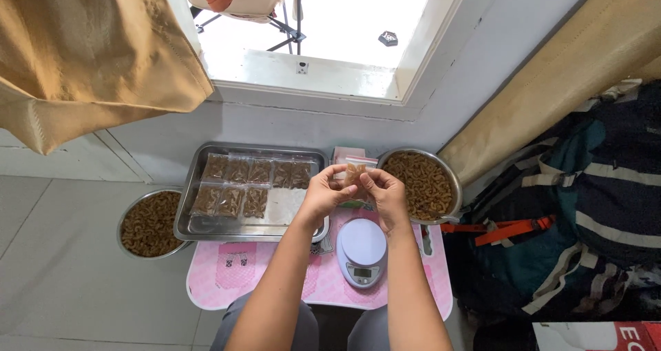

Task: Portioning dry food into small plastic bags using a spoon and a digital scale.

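Note:
My left hand and my right hand are raised together above a small pink table, both pinching one small clear bag of brown snack pieces between their fingertips. Below the hands sits a white kitchen scale with nothing on its platform. A steel bowl of loose brown curled snack pieces stands just right of my right hand. A steel tray left of my left hand holds several filled small bags laid in rows.
A second steel bowl of brown pieces rests on the floor at the left. A stack of pink packets lies behind the hands. Striped cloth and a dark bag with an orange strap fill the right. A tan curtain hangs upper left.

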